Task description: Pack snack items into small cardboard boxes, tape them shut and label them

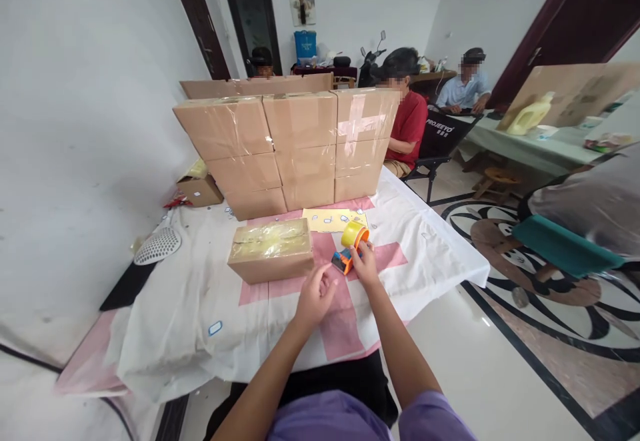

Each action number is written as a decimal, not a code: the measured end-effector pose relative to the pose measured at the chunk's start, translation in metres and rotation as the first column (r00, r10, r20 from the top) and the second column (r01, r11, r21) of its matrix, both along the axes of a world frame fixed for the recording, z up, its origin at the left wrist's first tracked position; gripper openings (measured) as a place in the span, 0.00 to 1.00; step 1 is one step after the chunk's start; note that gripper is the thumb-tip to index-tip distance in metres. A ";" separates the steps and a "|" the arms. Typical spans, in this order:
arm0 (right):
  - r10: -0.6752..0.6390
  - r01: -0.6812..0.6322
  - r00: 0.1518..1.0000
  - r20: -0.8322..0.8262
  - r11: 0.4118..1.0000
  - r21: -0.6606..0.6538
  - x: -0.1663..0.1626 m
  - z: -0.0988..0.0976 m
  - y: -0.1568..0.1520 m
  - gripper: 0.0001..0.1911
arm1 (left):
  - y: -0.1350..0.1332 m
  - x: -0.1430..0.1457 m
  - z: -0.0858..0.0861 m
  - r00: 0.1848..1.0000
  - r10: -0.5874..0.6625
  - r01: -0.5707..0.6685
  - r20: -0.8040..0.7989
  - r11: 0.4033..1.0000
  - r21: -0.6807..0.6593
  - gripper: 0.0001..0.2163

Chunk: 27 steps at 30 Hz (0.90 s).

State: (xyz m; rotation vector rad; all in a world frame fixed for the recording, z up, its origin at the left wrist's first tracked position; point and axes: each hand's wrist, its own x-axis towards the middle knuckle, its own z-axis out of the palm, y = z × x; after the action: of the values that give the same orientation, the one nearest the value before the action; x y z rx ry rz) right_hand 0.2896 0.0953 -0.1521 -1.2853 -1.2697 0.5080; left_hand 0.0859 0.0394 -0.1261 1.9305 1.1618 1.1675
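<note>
Right hand (365, 264) fingers clamped on the tape dispenser (350, 244), mid-counter (430, 254), a bit toward the right edge. It looks like light, rigid plastic: grip the body, stay off the roll and cutter. Left hand (314, 296) is half-curled, near the taped box (273, 249); can't tell if it pinches anything. Box looks stiff, with slick tape on top, so hold it by the sides. Stacked boxes (300, 148) line the far edge.

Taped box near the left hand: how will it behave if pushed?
The taped box is probably stiff: sealed cardboard, square edges. Its glossy taped top looks slippery. Low and wide, it should slide rather than tip, perhaps bunching the white cloth.
</note>
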 end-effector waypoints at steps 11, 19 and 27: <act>0.141 -0.136 0.986 -0.092 0.989 0.053 0.001 -0.004 -0.007 0.22 | 0.053 0.053 -0.018 0.992 -0.061 0.099 0.114 0.926 -0.365 0.18; 0.030 -0.027 0.996 -0.083 0.999 0.039 -0.004 0.000 -0.007 0.25 | 0.036 0.055 -0.013 0.962 0.059 0.042 0.265 0.932 -0.360 0.13; -0.064 0.063 0.998 0.014 0.997 0.039 -0.005 -0.004 -0.003 0.22 | 0.036 0.061 0.014 0.926 0.066 0.095 0.373 0.913 -0.397 0.15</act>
State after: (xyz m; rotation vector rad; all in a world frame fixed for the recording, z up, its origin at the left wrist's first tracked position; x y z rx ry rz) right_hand 0.2847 0.0923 -0.1561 -1.2952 -1.2410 0.4276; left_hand 0.1468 0.0757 -0.1122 1.3234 1.0718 1.1195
